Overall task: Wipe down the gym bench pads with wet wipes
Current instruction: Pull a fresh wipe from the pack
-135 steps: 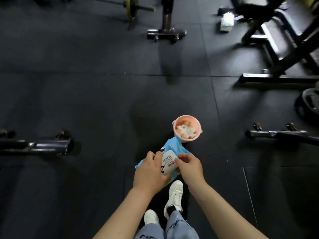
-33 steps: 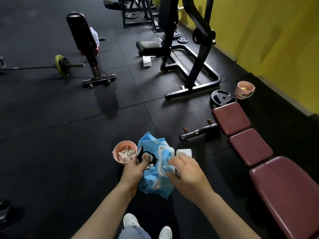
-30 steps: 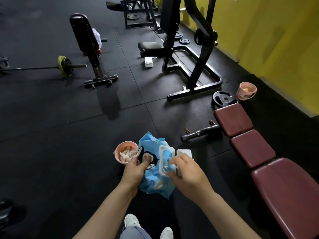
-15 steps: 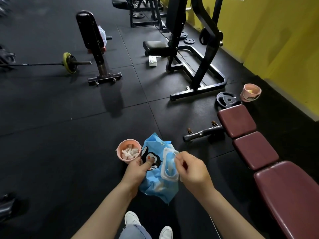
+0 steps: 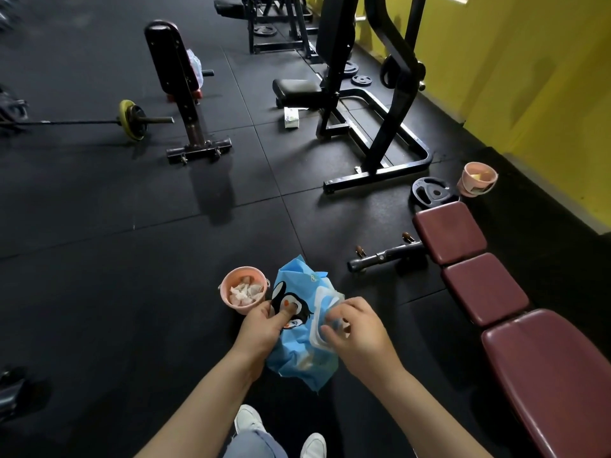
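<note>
No text, brand or number is being shown legibly. A penguin cartoon is being displayed on the blue wet wipe pack (image 5: 299, 328), but no wording on that pack is being made out. Small raised markings are being seen on the black weight plate (image 5: 430, 192) lying on the floor, too small to be read. Faint print is being carried by the white box (image 5: 291, 118) farther off, blurred beyond reading.
</note>
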Motion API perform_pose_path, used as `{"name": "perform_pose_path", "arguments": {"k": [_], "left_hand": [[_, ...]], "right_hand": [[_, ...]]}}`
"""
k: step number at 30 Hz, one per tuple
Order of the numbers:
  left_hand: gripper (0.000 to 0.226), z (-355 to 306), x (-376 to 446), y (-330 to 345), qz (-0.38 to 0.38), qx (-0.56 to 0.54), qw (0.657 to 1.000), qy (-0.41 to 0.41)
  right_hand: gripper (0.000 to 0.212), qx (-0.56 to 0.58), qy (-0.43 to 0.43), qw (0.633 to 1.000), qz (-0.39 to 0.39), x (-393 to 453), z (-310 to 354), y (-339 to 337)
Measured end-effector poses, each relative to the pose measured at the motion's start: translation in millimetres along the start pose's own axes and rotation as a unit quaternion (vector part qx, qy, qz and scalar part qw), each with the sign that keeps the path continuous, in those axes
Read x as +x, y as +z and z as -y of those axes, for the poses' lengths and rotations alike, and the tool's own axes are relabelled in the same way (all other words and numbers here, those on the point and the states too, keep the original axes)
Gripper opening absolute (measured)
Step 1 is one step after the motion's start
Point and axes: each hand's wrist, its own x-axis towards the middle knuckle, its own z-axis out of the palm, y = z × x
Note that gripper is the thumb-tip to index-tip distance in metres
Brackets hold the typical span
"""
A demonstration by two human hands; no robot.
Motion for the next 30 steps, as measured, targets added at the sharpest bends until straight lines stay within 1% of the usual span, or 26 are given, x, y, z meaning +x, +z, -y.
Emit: {"name": "perform_pose_path", "arguments": {"k": [2,5,9,11,14,17,21,23,25,26,28,30], "left_hand": [[0.03,2,1,3,-0.001,0.01,1.0,-0.001],[0.035,3,3,5,0.002,0.019,1.0,-0.007],[0.034,3,5,9,-0.002,0.029,1.0,-0.007],[0.032,2,7,11,-0.003,0.032,0.999,-0.011],[0.031,1,9,13,-0.006,0.031,0.999,-0.012],[0.03,-3,10,12,0.0,0.014,1.0,-0.017],[0.027,-6,13,11,-0.007,0.001,1.0,-0.024],[0.025,-7,14,11,-0.017,-0.008,0.999,-0.031],[0.023,-9,14,11,-0.023,-0.02,0.999,-0.035],[0.021,-10,13,10,-0.022,-0.026,0.999,-0.036],[0.02,-12,13,9,-0.016,-0.035,0.999,-0.038],[0.022,-13,13,8,-0.01,-0.041,0.998,-0.041]], "right_hand": [[0.004,-0.006,0.019,1.0,-0.002,1,-2,1],[0.009,0.016,0.042,0.999,-0.004,1,0,-3],[0.016,-0.004,0.036,0.999,0.003,2,-1,-5],[0.018,0.012,0.033,0.999,-0.008,3,-1,-6],[0.014,0.062,0.057,0.996,-0.011,6,-2,-9],[0.017,0.122,0.12,0.985,0.017,9,-7,-10],[0.018,0.261,0.188,0.947,0.009,14,-5,-13],[0.017,0.303,0.182,0.935,0.003,15,-1,-16],[0.014,0.301,0.148,0.942,0.011,16,-2,-20],[0.015,0.301,0.129,0.945,0.023,16,-4,-21],[0.025,0.307,0.095,0.946,0.046,17,-8,-23],[0.024,0.281,0.066,0.956,0.05,19,-9,-24]]}}
